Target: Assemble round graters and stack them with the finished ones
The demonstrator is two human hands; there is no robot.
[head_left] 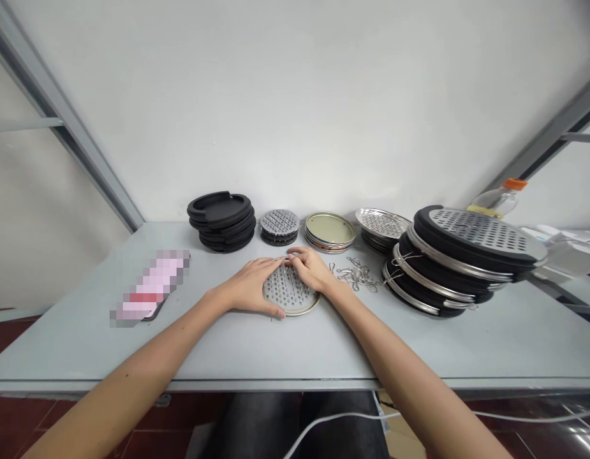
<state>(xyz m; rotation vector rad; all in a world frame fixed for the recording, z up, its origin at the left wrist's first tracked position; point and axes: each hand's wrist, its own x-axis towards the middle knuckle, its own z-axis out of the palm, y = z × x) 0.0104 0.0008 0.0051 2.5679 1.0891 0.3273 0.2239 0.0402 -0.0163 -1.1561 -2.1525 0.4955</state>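
Observation:
A round perforated metal disc (291, 288) with raised holes lies flat on the table, set inside a gold-coloured rim (302, 312). My left hand (251, 285) spans its left side, thumb at the near edge and fingers at the far edge, gripping it. On the far right edge, my right hand (310, 268) has its fingers bent over the rim; its fingertips meet those of the left hand, and whether something small lies beneath them is hidden. Just right of that hand is a loose pile of wire clips (359, 275).
Along the wall stand black rings (221, 217), small perforated discs (279, 223), gold lids (330, 228) and larger perforated discs (383, 223), all stacked. A leaning stack of black-and-metal assemblies (448, 268) is at right, before an orange-capped bottle (498, 199). A blurred-out phone (154, 287) lies left.

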